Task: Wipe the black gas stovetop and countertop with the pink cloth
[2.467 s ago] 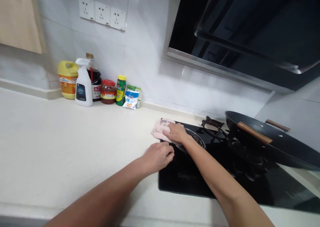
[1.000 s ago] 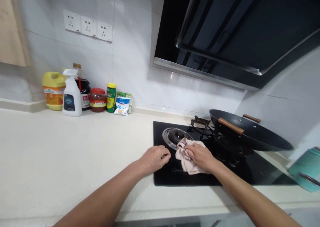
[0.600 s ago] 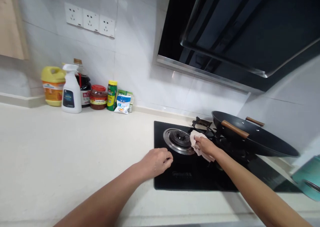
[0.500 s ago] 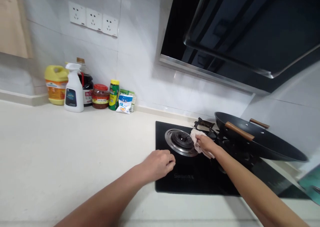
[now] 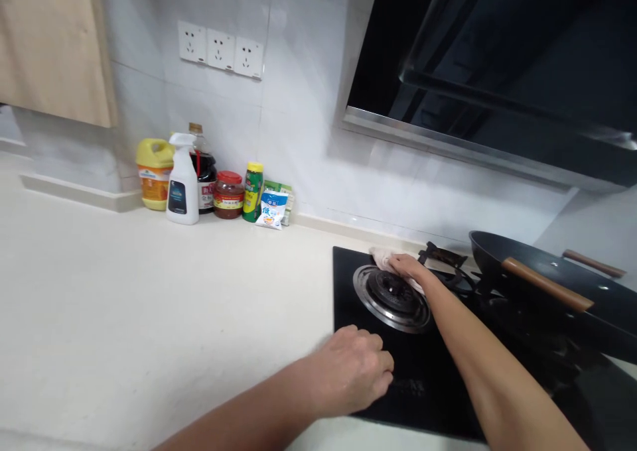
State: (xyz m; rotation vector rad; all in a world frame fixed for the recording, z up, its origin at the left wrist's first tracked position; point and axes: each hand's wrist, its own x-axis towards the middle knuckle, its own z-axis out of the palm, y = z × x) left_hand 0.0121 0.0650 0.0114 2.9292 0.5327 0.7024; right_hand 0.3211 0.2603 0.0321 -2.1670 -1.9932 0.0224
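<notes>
My right hand presses a pale cloth onto the black glass cooktop, at the back edge of the left burner. Bunched cloth shows on both sides of the fingers. The burner has a dark cap inside a shiny metal ring, without a pan support on it. Over the cooktop's front left part is my left hand, its fingers curled into a loose fist with nothing showing in them. Whether it touches the glass I cannot tell.
A wok with wooden handles sits on the right burner. Beside it lies a black pan support. Along the wall stand a white spray bottle, a yellow jug, jars and packets. A range hood hangs above.
My right hand has moved the cloth from the burner's right side to its back edge. My left hand has come farther over the cooktop's front. The view has shifted left.
</notes>
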